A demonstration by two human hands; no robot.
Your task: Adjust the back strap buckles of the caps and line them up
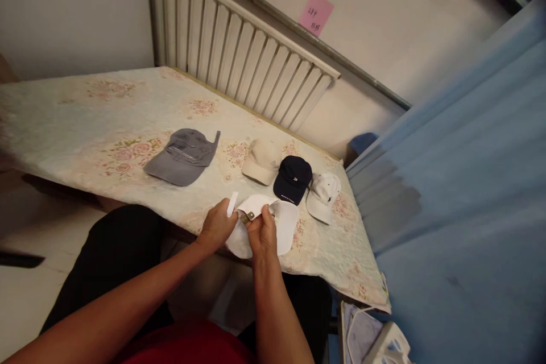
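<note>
A white baseball cap [286, 220] is held over the table's front edge, its brim toward the right. My left hand [218, 222] pinches the cap's white back strap, whose end sticks up past the fingers. My right hand [263, 230] grips the cap's rear edge beside a small metal buckle [248, 216]. Behind the hands lie a beige cap [261, 160], a dark navy cap [292, 179] and an off-white cap [324, 196] in a row. Farther left sits a grey cap [184, 153] with its strap sticking up.
The table [81, 142] has a floral cloth. A white radiator [239, 48] stands along the back wall, below a pink note [316, 13]. A blue curtain [452, 182] hangs at the right. A white plastic object [389, 344] lies at lower right.
</note>
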